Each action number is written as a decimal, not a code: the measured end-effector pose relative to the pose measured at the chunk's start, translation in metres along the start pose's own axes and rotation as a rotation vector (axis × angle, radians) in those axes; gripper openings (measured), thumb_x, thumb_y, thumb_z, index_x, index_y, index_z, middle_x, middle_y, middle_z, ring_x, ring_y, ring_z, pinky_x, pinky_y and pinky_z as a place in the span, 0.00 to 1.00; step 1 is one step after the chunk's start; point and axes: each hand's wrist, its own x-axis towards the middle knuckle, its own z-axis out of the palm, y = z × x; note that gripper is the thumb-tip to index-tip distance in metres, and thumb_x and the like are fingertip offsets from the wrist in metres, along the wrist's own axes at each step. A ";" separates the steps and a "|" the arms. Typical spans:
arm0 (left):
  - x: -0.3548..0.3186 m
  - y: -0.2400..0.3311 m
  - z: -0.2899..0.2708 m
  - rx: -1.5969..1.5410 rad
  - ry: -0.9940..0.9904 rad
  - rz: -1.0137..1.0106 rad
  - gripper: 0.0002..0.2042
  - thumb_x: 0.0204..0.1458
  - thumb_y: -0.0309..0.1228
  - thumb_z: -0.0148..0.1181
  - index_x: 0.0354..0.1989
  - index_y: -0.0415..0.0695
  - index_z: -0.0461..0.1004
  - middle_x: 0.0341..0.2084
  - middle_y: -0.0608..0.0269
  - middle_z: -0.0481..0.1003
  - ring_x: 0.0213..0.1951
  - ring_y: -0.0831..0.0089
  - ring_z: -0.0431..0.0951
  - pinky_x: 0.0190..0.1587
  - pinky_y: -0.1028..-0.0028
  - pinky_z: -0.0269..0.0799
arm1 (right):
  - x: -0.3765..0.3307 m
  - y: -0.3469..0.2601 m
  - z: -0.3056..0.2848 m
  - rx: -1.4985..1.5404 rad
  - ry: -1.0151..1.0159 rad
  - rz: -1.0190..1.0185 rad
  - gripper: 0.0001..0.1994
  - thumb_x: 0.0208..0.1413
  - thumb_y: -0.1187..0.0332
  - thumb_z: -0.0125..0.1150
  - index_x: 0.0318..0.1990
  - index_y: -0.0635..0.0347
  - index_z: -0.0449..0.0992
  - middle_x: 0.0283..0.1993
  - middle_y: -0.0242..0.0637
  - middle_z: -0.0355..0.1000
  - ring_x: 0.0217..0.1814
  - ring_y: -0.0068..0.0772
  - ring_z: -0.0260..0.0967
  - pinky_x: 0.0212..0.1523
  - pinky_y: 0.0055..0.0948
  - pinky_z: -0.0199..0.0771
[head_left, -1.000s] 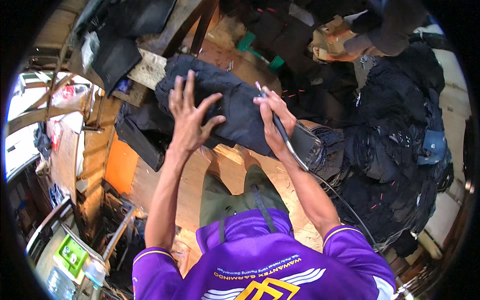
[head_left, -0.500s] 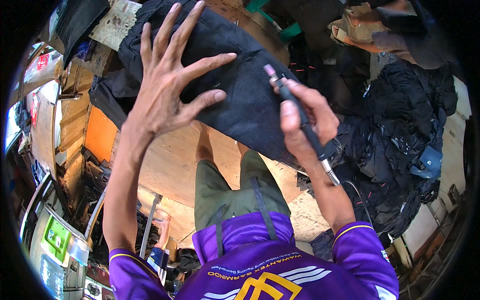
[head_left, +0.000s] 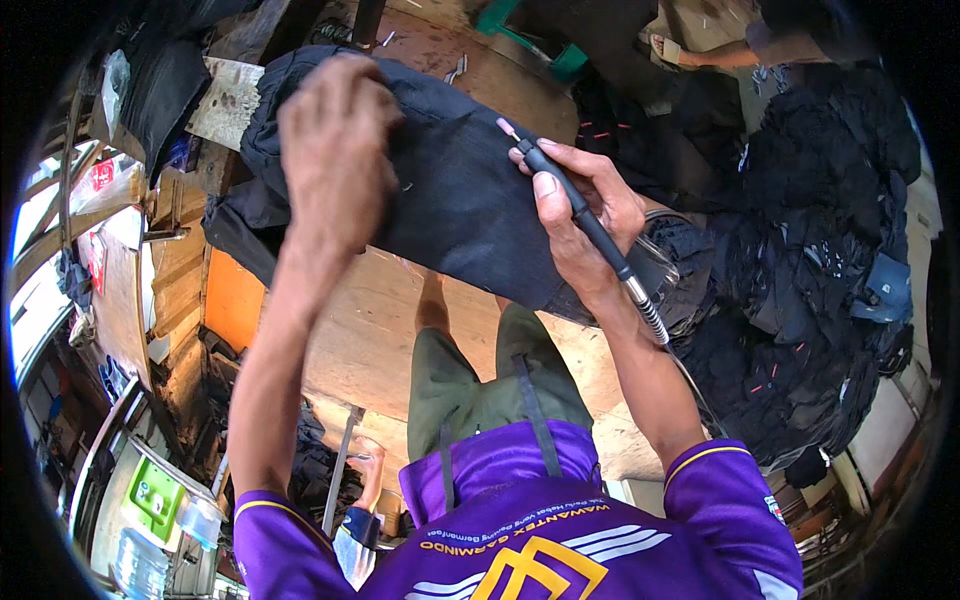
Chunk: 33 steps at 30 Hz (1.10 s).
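Note:
My right hand (head_left: 590, 215) is closed round a black pen-shaped rotary grinder (head_left: 590, 230), its pink tip pointing up and left over the cloth. A metal spring sleeve and a thin cable run back from it along my forearm. Under both hands, black trousers (head_left: 470, 200) lie stretched over a long narrow board (head_left: 227, 103), whose pale end juts out at the left. My left hand (head_left: 335, 160) is over the cloth's left part, fingers drawn in and blurred; whether they grip the fabric cannot be made out. The tip appears apart from the cloth.
A large heap of black garments (head_left: 790, 300) lies at the right. Another person's sandalled foot (head_left: 668, 48) shows at the upper right. A green frame (head_left: 535, 45) stands beyond the board. Lower left are a green tray (head_left: 153, 500) and a clear water container (head_left: 143, 565).
My left hand, with fingers spread before, has drawn its fingers in over the cloth. The grinder has shifted slightly left and up in my right hand. The whole view has shifted somewhat.

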 end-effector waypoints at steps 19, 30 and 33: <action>-0.009 -0.039 -0.028 -0.399 -0.491 0.111 0.39 0.46 0.69 0.74 0.69 0.72 0.81 0.85 0.51 0.52 0.86 0.45 0.43 0.82 0.33 0.24 | 0.009 -0.009 0.031 -0.316 -0.338 -0.517 0.11 0.49 0.75 0.74 0.41 0.68 0.88 0.41 0.49 0.87 0.50 0.49 0.89 0.61 0.47 0.89; -0.005 -0.039 -0.025 -0.365 -0.517 0.107 0.40 0.42 0.69 0.76 0.67 0.73 0.82 0.84 0.52 0.54 0.86 0.47 0.44 0.83 0.34 0.25 | 0.008 -0.008 0.030 -0.326 -0.363 -0.464 0.11 0.49 0.73 0.74 0.41 0.67 0.88 0.39 0.46 0.87 0.51 0.47 0.89 0.61 0.47 0.90; -0.003 -0.036 -0.025 -0.375 -0.513 0.058 0.40 0.41 0.69 0.77 0.67 0.74 0.82 0.84 0.53 0.55 0.86 0.46 0.45 0.83 0.35 0.25 | 0.008 -0.008 0.026 -0.323 -0.381 -0.446 0.11 0.49 0.73 0.75 0.40 0.67 0.88 0.39 0.46 0.87 0.51 0.47 0.89 0.61 0.47 0.90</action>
